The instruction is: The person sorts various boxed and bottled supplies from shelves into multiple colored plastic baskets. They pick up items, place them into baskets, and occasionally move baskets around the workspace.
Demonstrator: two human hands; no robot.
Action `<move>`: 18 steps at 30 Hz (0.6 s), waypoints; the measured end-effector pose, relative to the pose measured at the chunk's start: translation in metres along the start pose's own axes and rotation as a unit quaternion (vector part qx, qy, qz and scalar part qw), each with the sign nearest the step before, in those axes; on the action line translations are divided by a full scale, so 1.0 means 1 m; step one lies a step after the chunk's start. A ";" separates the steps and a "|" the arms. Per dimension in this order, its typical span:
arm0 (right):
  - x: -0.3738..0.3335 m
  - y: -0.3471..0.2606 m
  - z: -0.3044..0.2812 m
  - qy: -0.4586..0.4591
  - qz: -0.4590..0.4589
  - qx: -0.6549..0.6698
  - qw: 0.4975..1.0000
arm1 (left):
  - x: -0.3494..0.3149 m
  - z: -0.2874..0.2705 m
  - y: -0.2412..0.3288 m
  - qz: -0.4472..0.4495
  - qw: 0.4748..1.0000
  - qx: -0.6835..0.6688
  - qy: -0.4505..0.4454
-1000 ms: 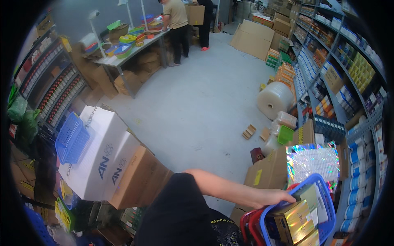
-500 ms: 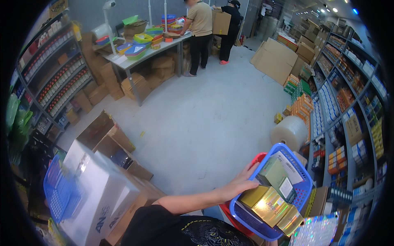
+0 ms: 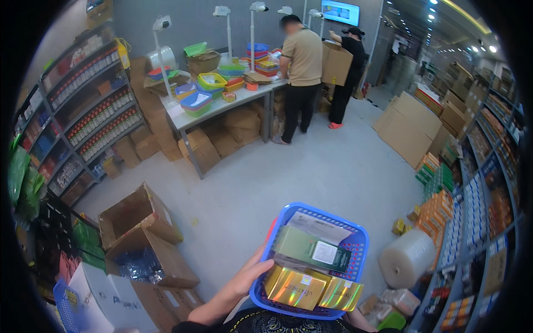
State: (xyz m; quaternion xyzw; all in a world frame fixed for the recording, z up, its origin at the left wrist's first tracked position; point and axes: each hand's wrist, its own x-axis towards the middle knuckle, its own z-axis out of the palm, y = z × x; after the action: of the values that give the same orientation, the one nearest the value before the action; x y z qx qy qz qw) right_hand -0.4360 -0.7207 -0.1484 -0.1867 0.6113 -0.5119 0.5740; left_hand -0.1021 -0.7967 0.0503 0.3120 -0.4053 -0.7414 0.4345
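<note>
A blue plastic basket (image 3: 362, 238) is held in front of my body at the lower middle. Inside lie a green box (image 3: 297, 247) with a white label, a flat white package (image 3: 319, 226) along the far wall, and two shiny gold boxes (image 3: 294, 287) at the near side. My left hand (image 3: 251, 276) grips the basket's left side, thumb over the rim. Part of my right hand (image 3: 358, 321) shows below the near right corner; the basket hides its fingers. A red edge (image 3: 271, 228) peeks out beneath the basket's left side.
Open cartons (image 3: 145, 222) and a white box (image 3: 105, 299) stand at left. A bubble-wrap roll (image 3: 408, 260) sits by the stocked shelves (image 3: 477, 194) on the right. Two people (image 3: 302, 72) stand by a table (image 3: 233, 99) with colored baskets; one holds a carton (image 3: 337, 64).
The view has shifted, and the basket now sits nearer the middle, turned more level. A shiny silver item at the lower right has left the view. My left hand stays on the basket.
</note>
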 end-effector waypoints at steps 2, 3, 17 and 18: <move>0.066 -0.022 0.031 -0.037 0.005 -0.012 0.999 | 0.039 -0.014 0.014 -0.015 0.998 -0.040 0.040; 0.101 -0.030 0.048 -0.056 0.009 -0.020 0.998 | 0.058 -0.029 0.013 -0.015 0.996 -0.047 0.068; 0.436 -0.170 0.257 -0.149 0.010 -0.043 0.988 | 0.448 -0.203 0.110 -0.002 0.991 0.109 0.084; 0.457 -0.178 0.270 -0.156 0.014 -0.050 0.986 | 0.458 -0.214 0.114 -0.008 0.992 0.090 0.093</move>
State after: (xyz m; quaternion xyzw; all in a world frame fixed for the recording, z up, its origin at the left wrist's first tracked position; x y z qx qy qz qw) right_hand -0.3826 -1.2772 -0.1833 -0.2839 0.5413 -0.4372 0.6598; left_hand -0.0792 -1.3121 -0.0027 0.4205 -0.4260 -0.6730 0.4345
